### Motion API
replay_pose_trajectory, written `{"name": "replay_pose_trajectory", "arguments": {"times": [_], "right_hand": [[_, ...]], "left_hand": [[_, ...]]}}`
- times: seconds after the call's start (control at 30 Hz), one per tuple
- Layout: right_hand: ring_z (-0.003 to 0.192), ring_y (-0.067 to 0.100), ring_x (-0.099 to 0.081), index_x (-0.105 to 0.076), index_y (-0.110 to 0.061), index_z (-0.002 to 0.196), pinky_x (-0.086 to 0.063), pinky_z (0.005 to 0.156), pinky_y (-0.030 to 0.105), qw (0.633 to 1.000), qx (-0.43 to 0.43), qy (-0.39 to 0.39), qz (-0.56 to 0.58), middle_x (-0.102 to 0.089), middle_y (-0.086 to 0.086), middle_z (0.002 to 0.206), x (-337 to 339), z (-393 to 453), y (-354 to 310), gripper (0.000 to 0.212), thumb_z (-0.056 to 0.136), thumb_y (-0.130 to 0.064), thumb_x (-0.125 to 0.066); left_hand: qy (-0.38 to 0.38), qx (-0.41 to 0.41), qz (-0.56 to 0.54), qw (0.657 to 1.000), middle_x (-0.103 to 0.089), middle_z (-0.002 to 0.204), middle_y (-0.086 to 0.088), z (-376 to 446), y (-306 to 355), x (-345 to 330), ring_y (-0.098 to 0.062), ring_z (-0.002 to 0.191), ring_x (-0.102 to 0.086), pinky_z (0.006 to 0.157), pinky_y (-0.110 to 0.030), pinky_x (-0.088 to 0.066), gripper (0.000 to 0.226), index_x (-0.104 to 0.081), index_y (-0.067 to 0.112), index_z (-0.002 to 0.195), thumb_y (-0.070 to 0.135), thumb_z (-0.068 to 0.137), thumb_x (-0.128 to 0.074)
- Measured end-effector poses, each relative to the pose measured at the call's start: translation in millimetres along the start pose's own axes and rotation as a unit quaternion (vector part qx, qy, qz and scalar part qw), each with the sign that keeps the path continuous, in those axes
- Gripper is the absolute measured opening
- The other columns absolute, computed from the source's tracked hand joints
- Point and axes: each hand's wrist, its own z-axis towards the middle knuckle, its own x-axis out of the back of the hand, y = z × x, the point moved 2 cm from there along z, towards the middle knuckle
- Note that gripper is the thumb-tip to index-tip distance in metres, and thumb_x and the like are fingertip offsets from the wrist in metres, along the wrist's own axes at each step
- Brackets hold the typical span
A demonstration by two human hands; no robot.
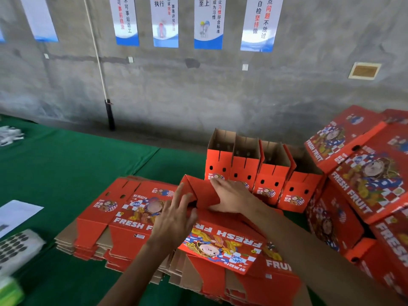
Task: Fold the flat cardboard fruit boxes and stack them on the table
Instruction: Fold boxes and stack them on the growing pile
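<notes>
A half-folded red fruit box (pixel 223 241) lay long axis left-to-right atop the flat stack (pixel 123 219) on the green bench (pixel 66 164), its end flap (pixel 198 191) raised, the right hand (pixel 231 197) pressing it flat-fingered, the left hand (pixel 174 217) spread against the box.

The cardboard boxes (pixel 223 241) are bright red outside and plain brown inside, printed with a cartoon figure, blue-and-white checks, yellow touches and white "FRESH FRUIT" lettering. They lie on a dark green tablecloth (pixel 66 164). The grey wall (pixel 198 89) carries white posters (pixel 208 21) with blue bottoms.
</notes>
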Motion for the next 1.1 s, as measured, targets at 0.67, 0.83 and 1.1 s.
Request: {"name": "replay_pose_trajectory", "arguments": {"times": [0.67, 0.83, 1.1], "right_hand": [[0.121, 0.029, -0.059, -0.043, -0.014, 0.140, -0.051, 0.098, 0.047, 0.983, -0.025, -0.070, 0.165, -0.059, 0.006, 0.135, -8, 33, -21, 0.095, 0.076, -0.081, -0.067], [0.145, 0.031, -0.038, 0.004, -0.021, 0.161, -0.045, 0.109, 0.050, 0.997, 0.043, -0.049, 0.045, -0.018, 0.010, 0.168, -19, 2, -8, 0.128, 0.074, -0.058, -0.083], [0.128, 0.032, -0.050, 0.004, 0.000, 0.160, -0.050, 0.095, 0.045, 0.988, 0.046, -0.016, -0.145, -0.035, 0.018, 0.154, -14, -5, -14, 0.139, 0.072, -0.076, -0.071]], "left_hand": [[0.125, 0.273, -0.379, 0.875, -0.069, 0.095, 0.003, 2, -34, -12, -0.002, 0.065, -0.069, 0.057, -0.020, -0.056, 0.050, -0.055, 0.014, 0.136, 0.015, 0.090, -0.074], [0.056, 0.288, -0.313, 0.903, -0.066, 0.099, 0.005, 15, -36, -6, -0.007, 0.076, -0.065, 0.062, -0.024, -0.054, 0.056, -0.055, 0.018, 0.137, 0.026, 0.086, -0.078], [-0.018, 0.265, -0.230, 0.936, -0.062, 0.086, 0.001, 30, -24, -1, -0.019, 0.077, -0.064, 0.066, -0.033, -0.054, 0.044, -0.056, 0.017, 0.126, 0.023, 0.086, -0.073]]}}
